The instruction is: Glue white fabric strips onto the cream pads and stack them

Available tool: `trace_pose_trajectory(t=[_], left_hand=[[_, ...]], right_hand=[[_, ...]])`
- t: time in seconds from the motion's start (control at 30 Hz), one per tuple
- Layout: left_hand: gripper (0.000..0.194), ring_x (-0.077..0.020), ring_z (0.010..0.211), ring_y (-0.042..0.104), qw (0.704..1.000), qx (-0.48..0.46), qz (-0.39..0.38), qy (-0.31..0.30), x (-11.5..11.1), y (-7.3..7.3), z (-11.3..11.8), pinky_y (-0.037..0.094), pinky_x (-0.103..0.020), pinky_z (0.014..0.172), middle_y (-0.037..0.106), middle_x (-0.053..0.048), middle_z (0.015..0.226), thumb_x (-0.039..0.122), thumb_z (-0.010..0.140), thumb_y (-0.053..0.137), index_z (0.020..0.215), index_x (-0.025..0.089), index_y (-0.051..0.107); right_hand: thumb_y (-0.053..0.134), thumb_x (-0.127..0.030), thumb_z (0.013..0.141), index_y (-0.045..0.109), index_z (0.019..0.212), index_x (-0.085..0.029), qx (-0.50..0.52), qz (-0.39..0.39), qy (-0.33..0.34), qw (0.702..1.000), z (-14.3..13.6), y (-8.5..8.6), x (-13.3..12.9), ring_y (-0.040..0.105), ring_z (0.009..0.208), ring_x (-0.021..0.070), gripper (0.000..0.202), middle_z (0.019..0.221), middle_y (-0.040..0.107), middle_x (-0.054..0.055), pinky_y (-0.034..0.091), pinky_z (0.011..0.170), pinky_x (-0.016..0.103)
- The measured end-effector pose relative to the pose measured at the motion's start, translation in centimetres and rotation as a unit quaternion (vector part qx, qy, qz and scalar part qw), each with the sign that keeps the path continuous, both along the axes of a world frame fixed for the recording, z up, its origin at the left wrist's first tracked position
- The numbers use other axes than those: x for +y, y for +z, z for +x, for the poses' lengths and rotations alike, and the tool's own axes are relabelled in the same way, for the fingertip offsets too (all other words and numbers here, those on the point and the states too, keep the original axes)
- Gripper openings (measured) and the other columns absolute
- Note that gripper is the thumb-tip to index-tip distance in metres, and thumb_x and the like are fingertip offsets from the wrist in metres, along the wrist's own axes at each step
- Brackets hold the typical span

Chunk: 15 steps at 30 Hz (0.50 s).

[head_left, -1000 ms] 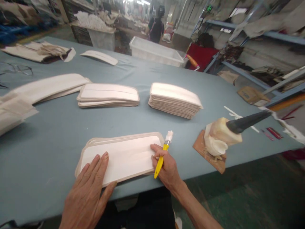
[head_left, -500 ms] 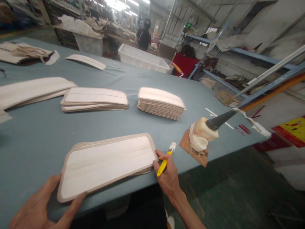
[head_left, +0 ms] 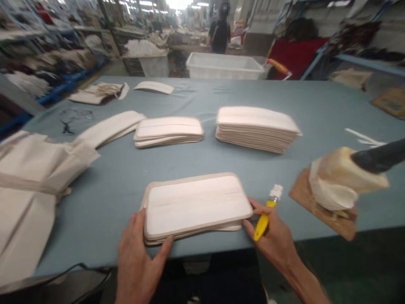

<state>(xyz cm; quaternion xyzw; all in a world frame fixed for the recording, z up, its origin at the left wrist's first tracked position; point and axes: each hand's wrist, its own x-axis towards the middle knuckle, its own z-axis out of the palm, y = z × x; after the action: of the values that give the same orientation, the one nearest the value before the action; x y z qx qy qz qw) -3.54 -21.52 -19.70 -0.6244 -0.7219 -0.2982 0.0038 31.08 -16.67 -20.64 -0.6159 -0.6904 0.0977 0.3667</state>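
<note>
A short stack of cream, rounded-corner fabric panels (head_left: 196, 204) lies at the table's front edge, the lower ones sticking out slightly at the left and front right. My left hand (head_left: 139, 253) grips the stack's near left corner, fingers along the left side and thumb at the front edge. At the right end, my right hand (head_left: 275, 232) touches the top panel with thumb and forefinger. The same hand holds a yellow-handled paintbrush (head_left: 262, 226), whose bristles are coated in white paste and point away from me.
Right of the brush, a paste-crusted container (head_left: 335, 181) with a dark handle stands on a brown board (head_left: 322, 219). Further back are a tall panel stack (head_left: 256, 131) and a lower one (head_left: 169, 131). Folded cloth (head_left: 28, 181) lies left; a white bin (head_left: 224, 67) stands beyond the table.
My view has swung left and levelled, so things appear shifted to the right. Both hands stay at the panel stack's ends, and the brush remains in my right hand.
</note>
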Motion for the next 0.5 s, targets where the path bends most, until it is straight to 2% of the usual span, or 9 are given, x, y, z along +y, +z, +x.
trace_pose_trajectory(t=[0.1, 0.23, 0.37, 0.43, 0.5], left_hand=[[0.083, -0.0428, 0.148, 0.049, 0.997, 0.068, 0.019, 0.014, -0.5, 0.2, 1.1, 0.046, -0.064, 0.117, 0.050, -0.022, 0.160, 0.062, 0.102, 0.051, 0.168, 0.020, 0.024], [0.084, -0.0405, 0.152, 0.045, 0.997, 0.072, 0.013, 0.017, -1.5, -0.3, 1.6, 0.044, -0.063, 0.120, 0.048, -0.020, 0.163, 0.054, 0.102, 0.056, 0.170, 0.022, 0.019], [0.085, -0.0445, 0.151, 0.044, 0.999, 0.042, -0.006, 0.004, -1.7, -0.8, 1.1, 0.043, -0.069, 0.119, 0.047, -0.021, 0.163, 0.057, 0.100, 0.055, 0.170, 0.024, 0.019], [0.086, -0.0483, 0.149, 0.045, 0.999, 0.023, -0.022, 0.007, -1.6, -1.2, 0.6, 0.040, -0.073, 0.120, 0.045, -0.023, 0.163, 0.062, 0.098, 0.052, 0.169, 0.024, 0.022], [0.085, -0.0490, 0.147, 0.047, 1.000, 0.000, -0.020, 0.013, -1.3, -1.6, 0.1, 0.038, -0.074, 0.121, 0.046, -0.022, 0.163, 0.064, 0.097, 0.050, 0.168, 0.024, 0.025]], right_hand=[[0.067, -0.047, 0.093, 0.054, 0.109, -0.028, 0.002, 0.001, -0.004, 1.000, 0.3, -0.2, -0.1, 0.081, 0.098, 0.0304, 0.028, 0.130, 0.077, 0.011, 0.065, 0.071, 0.039], [0.073, -0.055, 0.089, 0.056, 0.101, -0.028, 0.072, 0.023, -0.046, 0.996, 0.3, 0.5, -0.2, 0.081, 0.084, 0.0283, 0.034, 0.118, 0.081, 0.013, 0.063, 0.061, 0.034], [0.074, -0.053, 0.090, 0.057, 0.092, -0.027, 0.177, 0.013, -0.105, 0.979, -0.2, 2.3, 0.3, 0.079, 0.080, 0.0270, 0.032, 0.096, 0.081, 0.012, 0.063, 0.068, 0.035], [0.075, -0.050, 0.089, 0.056, 0.088, -0.026, 0.244, -0.004, -0.103, 0.964, -0.4, 3.5, 0.9, 0.075, 0.075, 0.0246, 0.031, 0.085, 0.077, 0.008, 0.062, 0.067, 0.034], [0.075, -0.048, 0.088, 0.054, 0.087, -0.026, 0.290, -0.029, -0.086, 0.953, -0.7, 4.7, 1.5, 0.069, 0.065, 0.0200, 0.030, 0.079, 0.071, 0.003, 0.058, 0.060, 0.030]])
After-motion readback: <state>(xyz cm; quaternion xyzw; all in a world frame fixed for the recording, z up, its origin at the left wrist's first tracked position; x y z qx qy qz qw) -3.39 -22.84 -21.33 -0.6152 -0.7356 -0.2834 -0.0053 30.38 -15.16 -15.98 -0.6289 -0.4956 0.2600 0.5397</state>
